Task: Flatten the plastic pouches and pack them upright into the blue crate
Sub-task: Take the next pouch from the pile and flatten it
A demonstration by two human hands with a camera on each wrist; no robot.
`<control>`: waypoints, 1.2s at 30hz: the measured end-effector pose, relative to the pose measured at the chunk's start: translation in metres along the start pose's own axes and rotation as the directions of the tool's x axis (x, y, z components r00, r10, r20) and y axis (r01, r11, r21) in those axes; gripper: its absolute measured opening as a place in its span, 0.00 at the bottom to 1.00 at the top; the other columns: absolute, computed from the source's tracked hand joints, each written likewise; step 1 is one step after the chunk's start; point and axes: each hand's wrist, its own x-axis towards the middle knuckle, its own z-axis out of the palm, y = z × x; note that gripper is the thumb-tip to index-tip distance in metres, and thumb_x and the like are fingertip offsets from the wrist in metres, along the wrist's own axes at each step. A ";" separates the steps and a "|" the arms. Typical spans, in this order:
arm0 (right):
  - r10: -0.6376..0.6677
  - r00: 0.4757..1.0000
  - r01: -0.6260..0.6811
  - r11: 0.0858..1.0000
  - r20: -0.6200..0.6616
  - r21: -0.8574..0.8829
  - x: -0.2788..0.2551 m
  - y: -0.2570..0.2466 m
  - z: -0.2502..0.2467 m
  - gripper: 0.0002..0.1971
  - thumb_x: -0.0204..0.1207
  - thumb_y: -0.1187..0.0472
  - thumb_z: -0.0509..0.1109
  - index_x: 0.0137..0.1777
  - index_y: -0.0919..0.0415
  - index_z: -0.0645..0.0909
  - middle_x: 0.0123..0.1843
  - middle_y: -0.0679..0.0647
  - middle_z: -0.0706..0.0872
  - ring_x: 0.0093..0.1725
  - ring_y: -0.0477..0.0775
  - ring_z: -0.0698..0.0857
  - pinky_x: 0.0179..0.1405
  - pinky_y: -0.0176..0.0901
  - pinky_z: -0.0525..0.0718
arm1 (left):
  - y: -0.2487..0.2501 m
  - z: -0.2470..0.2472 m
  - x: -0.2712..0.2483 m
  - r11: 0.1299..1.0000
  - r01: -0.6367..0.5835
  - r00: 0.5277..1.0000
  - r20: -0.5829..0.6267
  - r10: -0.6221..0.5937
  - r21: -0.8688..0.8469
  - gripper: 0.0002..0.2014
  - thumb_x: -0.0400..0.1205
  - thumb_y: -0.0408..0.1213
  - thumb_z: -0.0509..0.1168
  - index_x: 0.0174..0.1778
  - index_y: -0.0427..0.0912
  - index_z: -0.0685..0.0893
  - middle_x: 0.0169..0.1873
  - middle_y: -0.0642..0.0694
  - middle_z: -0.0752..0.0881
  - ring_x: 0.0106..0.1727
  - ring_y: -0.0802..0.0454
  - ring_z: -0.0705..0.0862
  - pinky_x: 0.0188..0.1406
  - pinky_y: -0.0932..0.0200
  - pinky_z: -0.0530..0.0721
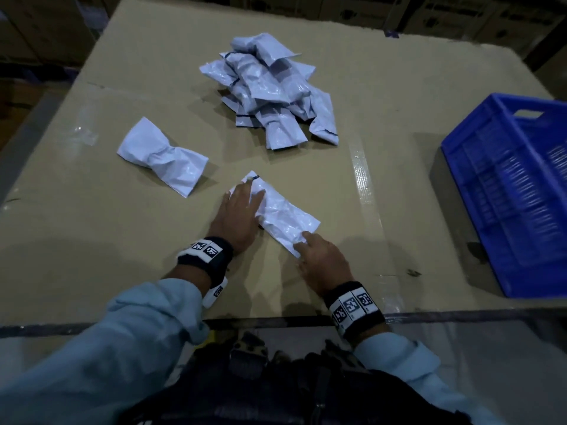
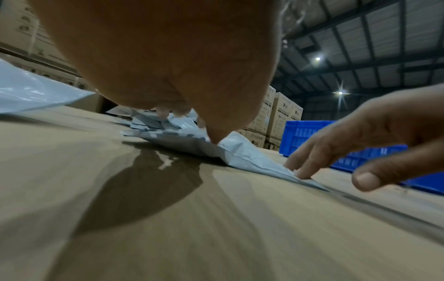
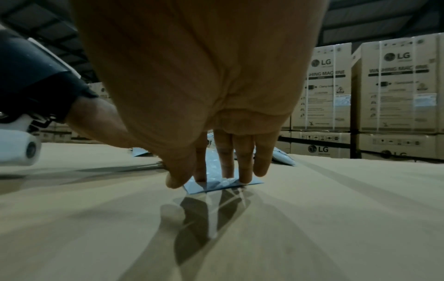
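Observation:
A white plastic pouch (image 1: 283,216) lies flat on the cardboard-covered table (image 1: 92,228) in front of me. My left hand (image 1: 241,210) presses flat on its far left end with straight fingers. My right hand (image 1: 310,246) presses its near right corner with straight fingertips (image 3: 245,178); that corner of the pouch (image 3: 216,185) shows under them. In the left wrist view the pouch (image 2: 240,154) lies between both hands. A crumpled pouch (image 1: 162,154) lies to the left. A pile of several pouches (image 1: 270,90) sits further back. The blue crate (image 1: 503,191) stands at the right.
Stacked cardboard boxes (image 3: 394,87) surround the table. Strips of clear tape (image 1: 363,179) run across the cardboard between the pouch and the crate. The table's near edge (image 1: 276,322) is just behind my wrists.

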 end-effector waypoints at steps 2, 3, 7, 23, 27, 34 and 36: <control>-0.027 0.999 0.029 0.998 0.032 -0.058 -0.013 0.014 -0.002 0.12 0.62 0.67 0.75 0.47 0.59 0.85 0.53 0.59 0.87 0.46 0.66 0.85 0.38 0.53 0.84 | 0.020 0.008 -0.011 0.988 0.001 0.997 0.077 -0.013 0.154 0.30 0.86 0.43 0.59 0.87 0.51 0.63 0.88 0.39 0.59 0.88 0.40 0.60 0.82 0.24 0.44; -0.013 0.999 0.017 0.995 0.041 -0.096 -0.020 0.020 -0.005 0.11 0.59 0.69 0.77 0.41 0.59 0.84 0.46 0.58 0.86 0.42 0.66 0.85 0.35 0.52 0.82 | 0.028 0.009 -0.018 0.983 0.008 0.998 0.064 -0.020 0.182 0.29 0.85 0.43 0.60 0.85 0.52 0.66 0.86 0.41 0.63 0.86 0.43 0.63 0.81 0.23 0.39; 0.070 0.997 -0.076 0.988 -0.042 -0.134 -0.051 0.031 -0.018 0.13 0.58 0.73 0.77 0.41 0.60 0.83 0.39 0.60 0.82 0.39 0.66 0.83 0.34 0.51 0.79 | 0.056 0.006 -0.047 0.982 0.007 0.999 -0.050 0.002 0.187 0.21 0.76 0.38 0.67 0.66 0.54 0.81 0.68 0.46 0.81 0.66 0.44 0.83 0.81 0.22 0.34; 0.042 0.996 -0.037 0.997 0.078 -0.066 -0.033 0.010 0.028 0.37 0.88 0.49 0.58 0.91 0.58 0.49 0.91 0.66 0.49 0.89 0.71 0.50 0.86 0.64 0.56 | 0.087 0.005 -0.064 0.999 0.005 0.996 -0.087 -0.009 -0.043 0.34 0.76 0.37 0.64 0.81 0.36 0.72 0.87 0.32 0.59 0.72 0.33 0.76 0.66 0.40 0.76; 0.057 0.998 -0.058 0.998 0.030 0.033 -0.025 0.005 0.027 0.36 0.87 0.52 0.57 0.91 0.62 0.50 0.90 0.69 0.52 0.89 0.71 0.54 0.87 0.61 0.56 | 0.080 0.025 -0.049 0.998 -0.026 0.999 0.043 0.029 -0.054 0.30 0.82 0.41 0.54 0.81 0.32 0.72 0.85 0.29 0.64 0.78 0.30 0.74 0.71 0.36 0.76; 0.072 0.997 -0.072 0.997 0.008 0.015 -0.028 0.007 0.043 0.36 0.88 0.35 0.42 0.91 0.53 0.50 0.91 0.65 0.53 0.89 0.69 0.56 0.86 0.62 0.62 | 0.065 0.048 -0.061 0.998 -0.054 0.993 0.100 0.056 -0.017 0.33 0.88 0.49 0.40 0.89 0.36 0.56 0.88 0.33 0.56 0.88 0.34 0.58 0.85 0.34 0.59; 0.084 0.996 -0.084 0.996 0.003 0.026 -0.028 0.005 0.044 0.38 0.87 0.32 0.37 0.91 0.53 0.53 0.91 0.64 0.55 0.89 0.67 0.56 0.86 0.62 0.61 | 0.066 0.049 -0.061 0.999 -0.048 0.994 0.102 0.051 -0.025 0.33 0.88 0.50 0.39 0.90 0.38 0.53 0.89 0.35 0.52 0.89 0.36 0.54 0.86 0.36 0.56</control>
